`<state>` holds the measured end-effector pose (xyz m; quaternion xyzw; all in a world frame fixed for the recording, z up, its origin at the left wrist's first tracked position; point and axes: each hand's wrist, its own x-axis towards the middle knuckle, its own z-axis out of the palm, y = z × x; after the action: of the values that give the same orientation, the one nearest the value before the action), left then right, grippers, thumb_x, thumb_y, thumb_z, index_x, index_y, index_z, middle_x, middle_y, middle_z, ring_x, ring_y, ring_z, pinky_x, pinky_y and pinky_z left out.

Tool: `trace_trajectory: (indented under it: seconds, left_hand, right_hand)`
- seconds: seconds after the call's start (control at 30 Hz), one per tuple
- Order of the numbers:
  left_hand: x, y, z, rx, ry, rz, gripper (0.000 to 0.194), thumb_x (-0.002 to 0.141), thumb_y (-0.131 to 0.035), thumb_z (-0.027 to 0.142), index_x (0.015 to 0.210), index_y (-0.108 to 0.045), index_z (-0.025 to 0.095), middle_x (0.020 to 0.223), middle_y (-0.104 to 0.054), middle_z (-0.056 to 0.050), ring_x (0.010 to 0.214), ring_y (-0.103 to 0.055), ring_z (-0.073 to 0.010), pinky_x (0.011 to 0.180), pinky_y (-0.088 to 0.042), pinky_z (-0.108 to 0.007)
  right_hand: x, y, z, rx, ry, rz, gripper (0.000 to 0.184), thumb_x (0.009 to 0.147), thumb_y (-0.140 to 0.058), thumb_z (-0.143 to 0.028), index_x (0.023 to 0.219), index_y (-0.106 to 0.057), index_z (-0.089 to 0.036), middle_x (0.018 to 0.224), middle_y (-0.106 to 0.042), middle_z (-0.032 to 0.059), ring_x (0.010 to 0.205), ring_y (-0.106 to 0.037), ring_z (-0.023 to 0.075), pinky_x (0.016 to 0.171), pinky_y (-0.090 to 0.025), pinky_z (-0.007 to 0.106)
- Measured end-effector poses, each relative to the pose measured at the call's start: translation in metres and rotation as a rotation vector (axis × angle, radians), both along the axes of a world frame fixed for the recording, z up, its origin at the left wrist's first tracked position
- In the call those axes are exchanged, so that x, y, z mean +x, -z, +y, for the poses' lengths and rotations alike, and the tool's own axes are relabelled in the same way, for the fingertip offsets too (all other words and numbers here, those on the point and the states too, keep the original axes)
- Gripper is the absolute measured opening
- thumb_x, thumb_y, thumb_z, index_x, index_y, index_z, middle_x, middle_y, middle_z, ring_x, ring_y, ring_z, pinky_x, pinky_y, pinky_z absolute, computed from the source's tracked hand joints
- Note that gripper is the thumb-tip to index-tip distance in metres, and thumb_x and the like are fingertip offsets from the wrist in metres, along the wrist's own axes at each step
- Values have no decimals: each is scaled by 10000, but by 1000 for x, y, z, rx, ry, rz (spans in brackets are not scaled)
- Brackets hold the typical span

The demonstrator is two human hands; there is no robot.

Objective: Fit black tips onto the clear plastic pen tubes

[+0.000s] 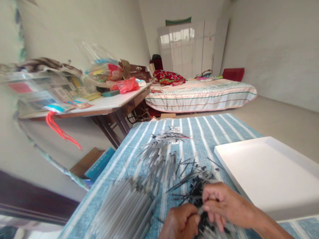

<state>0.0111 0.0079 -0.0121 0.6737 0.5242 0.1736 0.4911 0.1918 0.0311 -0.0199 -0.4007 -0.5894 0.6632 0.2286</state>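
Note:
My left hand [179, 220] is closed round a thin, translucent grey tube [200, 211], most of which its fingers hide. The thumb and forefinger of my right hand [221, 203] pinch the far end of that tube, close to the left fingertips. Under and behind both hands lies a loose heap of small black plastic parts [196, 187] with thin dark sticks among them. To the left spreads a large bundle of translucent tubes [127, 209], somewhat blurred. Farther back are looser tubes [157, 156] and a small pile of thin pieces [169, 135].
A blue striped cloth [206, 132] covers the table. At its right stands a shallow white tray [274, 176]. A side table [109, 103] with bags and boxes runs along the left wall; a bed [199, 96] stands beyond.

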Motion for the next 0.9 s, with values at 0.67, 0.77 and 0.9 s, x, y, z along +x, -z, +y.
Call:
trace_trajectory:
  seconds: [0.67, 0.77, 0.9]
  left_hand:
    - [1, -8, -4, -180, -40, -105, 267, 797, -388, 330, 620, -502, 166, 490, -507, 39, 367, -335, -58, 406, -234, -195]
    - [-9, -16, 0, -195, -34, -86, 232, 782, -404, 294, 613, -497, 165, 471, -488, 43, 366, -333, -58, 393, -218, -191]
    - [-42, -32, 6, -142, -77, -64, 196, 759, -480, 282, 637, -547, 144, 531, -532, 23, 424, -389, -62, 414, -264, -178]
  right_hand:
    - [5, -4, 2, 108, 45, -62, 309, 816, -484, -425, 666, -472, -156, 511, -556, -50, 312, -475, 31, 310, -251, 106]
    - [10, -6, 5, 119, 121, -18, 294, 825, -474, -428, 710, -472, -158, 547, -584, -44, 312, -469, 27, 324, -282, 111]
    - [22, -10, 15, 163, 334, 3, 335, 829, -459, -441, 650, -468, -158, 489, -564, -47, 292, -450, 34, 331, -310, 135]
